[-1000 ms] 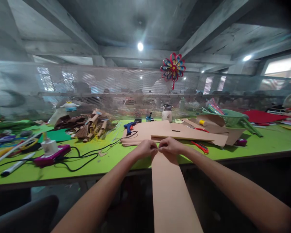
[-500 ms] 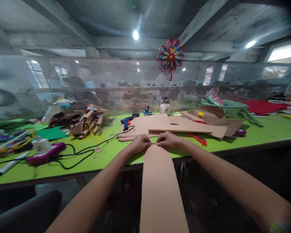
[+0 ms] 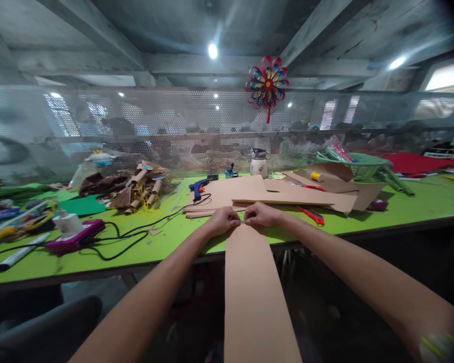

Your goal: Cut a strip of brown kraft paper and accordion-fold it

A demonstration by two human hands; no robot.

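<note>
A long tan paper strip (image 3: 253,297) runs from my lap up to the front edge of the green table (image 3: 166,247). My left hand (image 3: 224,221) and my right hand (image 3: 260,215) sit side by side at the strip's far end, both closed in a pinch on its top edge. Their fingertips almost touch above the strip. Just beyond them lies a stack of tan sheets (image 3: 245,194).
A blue glue gun (image 3: 197,187) with a black cord, a red utility knife (image 3: 312,215), a green basket (image 3: 359,167), a white jar (image 3: 259,164), rolled brown paper pieces (image 3: 136,194) and a magenta device (image 3: 75,238) lie on the table. A perforated screen (image 3: 136,131) backs it, with a paper pinwheel (image 3: 267,81) hung on it.
Both hands stay pinched on the strip's end. The view has shifted a little, and the hands sit slightly higher and further left than a second ago.
</note>
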